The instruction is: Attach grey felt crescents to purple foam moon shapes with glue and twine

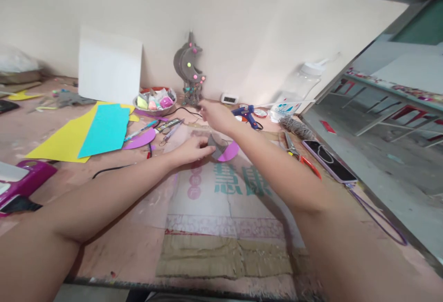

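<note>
From the head camera, the left hand lies low on the table, fingers curled and pinching a small grey crescent piece that rests against a purple crescent piece on a flattened cardboard sheet. The right hand hangs just above and behind them, fingers loosely bent and close together; whether it grips anything cannot be told.

The worktable is pinkish and stained, set against a pale wall. A grey moon ornament stands at the wall, beside one bowl of coloured bits. One yellow sheet lies under one turquoise sheet. To the right lie one blue glue gun, one plastic bottle, one phone and orange-handled scissors.
</note>
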`<act>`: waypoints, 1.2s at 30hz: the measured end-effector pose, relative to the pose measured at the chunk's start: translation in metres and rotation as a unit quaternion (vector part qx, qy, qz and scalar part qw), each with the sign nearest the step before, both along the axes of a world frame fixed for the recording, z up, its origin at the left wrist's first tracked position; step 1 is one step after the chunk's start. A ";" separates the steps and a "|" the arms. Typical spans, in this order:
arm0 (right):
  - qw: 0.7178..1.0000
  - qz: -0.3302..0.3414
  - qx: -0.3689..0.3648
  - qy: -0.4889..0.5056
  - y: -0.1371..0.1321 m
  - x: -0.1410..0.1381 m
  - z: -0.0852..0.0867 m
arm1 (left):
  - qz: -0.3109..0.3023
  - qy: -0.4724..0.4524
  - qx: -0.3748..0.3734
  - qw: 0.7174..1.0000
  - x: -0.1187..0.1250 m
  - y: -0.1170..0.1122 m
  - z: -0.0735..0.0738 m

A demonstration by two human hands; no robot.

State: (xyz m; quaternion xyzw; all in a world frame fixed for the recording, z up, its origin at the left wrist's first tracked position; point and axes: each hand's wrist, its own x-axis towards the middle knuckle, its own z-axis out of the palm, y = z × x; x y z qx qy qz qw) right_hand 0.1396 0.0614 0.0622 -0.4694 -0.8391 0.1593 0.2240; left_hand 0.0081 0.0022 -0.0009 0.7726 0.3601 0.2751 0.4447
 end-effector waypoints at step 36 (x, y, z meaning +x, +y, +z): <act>0.972 -0.024 -0.135 0.190 -0.076 0.084 -0.067 | 0.139 -0.107 -0.086 0.981 0.004 0.008 0.003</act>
